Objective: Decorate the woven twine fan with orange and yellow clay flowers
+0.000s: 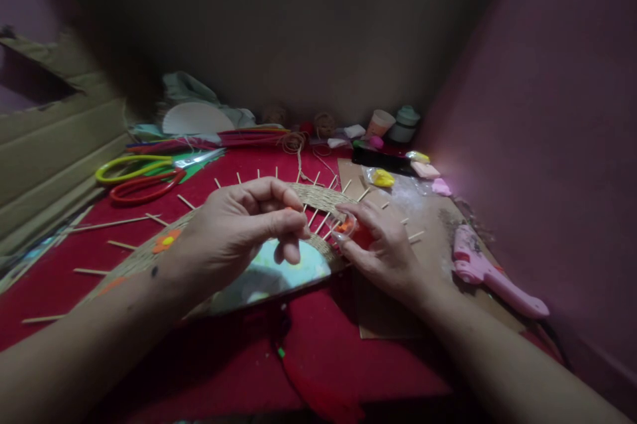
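Note:
My left hand (249, 215) is closed in a pinch, with a speck of orange material (289, 209) showing between thumb and forefinger. My right hand (383, 248) grips a small clear tub (343, 225) with orange, clay-like stuff inside. Beneath both hands lies a fan-shaped piece with a woven straw band (321, 198), thin sticks poking out past its edge and a pale blue-green patterned centre (283, 271). An orange flower with a yellow middle (166, 241) sits on the band left of my left wrist. My forearm hides part of the weave.
Yellow-and-red-handled scissors (144, 178) lie at the left on the red cloth (239, 377). A pink glue gun (490, 275) rests on cardboard (378, 318) at the right. Behind are a paper cup (381, 123), a jar (405, 124) and yellow clay (383, 178). A red tassel (323, 387) hangs in front.

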